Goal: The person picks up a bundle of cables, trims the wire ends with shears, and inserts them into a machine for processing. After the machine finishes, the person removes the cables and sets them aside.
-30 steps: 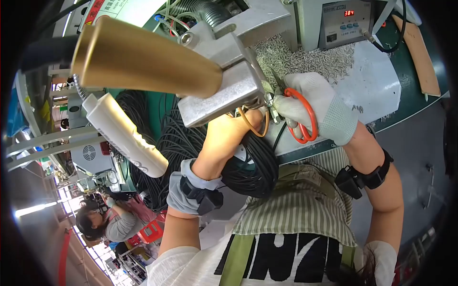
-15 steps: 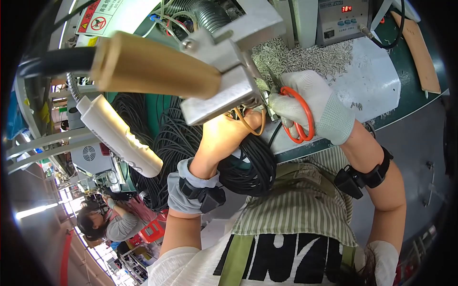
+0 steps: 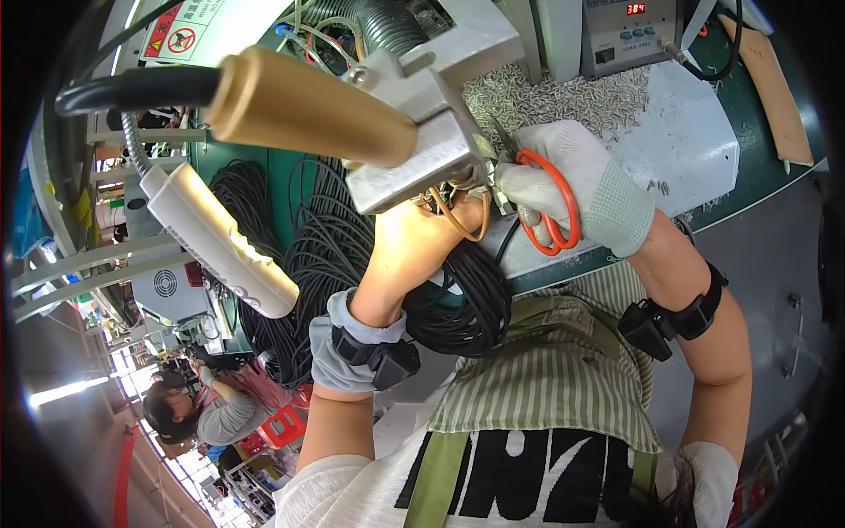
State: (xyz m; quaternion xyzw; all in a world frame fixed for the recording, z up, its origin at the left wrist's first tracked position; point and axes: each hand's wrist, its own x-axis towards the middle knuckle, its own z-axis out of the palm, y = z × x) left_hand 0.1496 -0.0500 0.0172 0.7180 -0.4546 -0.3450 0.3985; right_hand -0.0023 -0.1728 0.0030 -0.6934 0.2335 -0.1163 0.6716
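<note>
My bare left hand (image 3: 407, 242) is curled under the metal head (image 3: 418, 163) of a soldering fixture. Its fingertips are mostly hidden there, and what they pinch I cannot make out. A thin tan tube (image 3: 482, 231) loops down in front of them. On my right hand (image 3: 572, 172) is a white knit glove. Red-handled scissors (image 3: 574, 211) hang in its grip, their dark blades pointing up toward the fixture. The gloved fingertips are closed beside a small shiny metal piece (image 3: 503, 199), close to my left fingers. From the fixture a brown soldering-iron handle (image 3: 317, 110) sticks out leftward.
Many small metal pins (image 3: 590, 107) lie heaped on a white sheet (image 3: 700, 132) behind my right hand. A soldering station (image 3: 634, 40) stands at the back. Black cables (image 3: 326, 246) and a lit lamp (image 3: 220, 242) are at left. A person (image 3: 216, 409) sits farther off.
The soldering-iron handle and metal head have shifted slightly right and up. Both hands stay almost in place, the right one still gripping the scissors.
</note>
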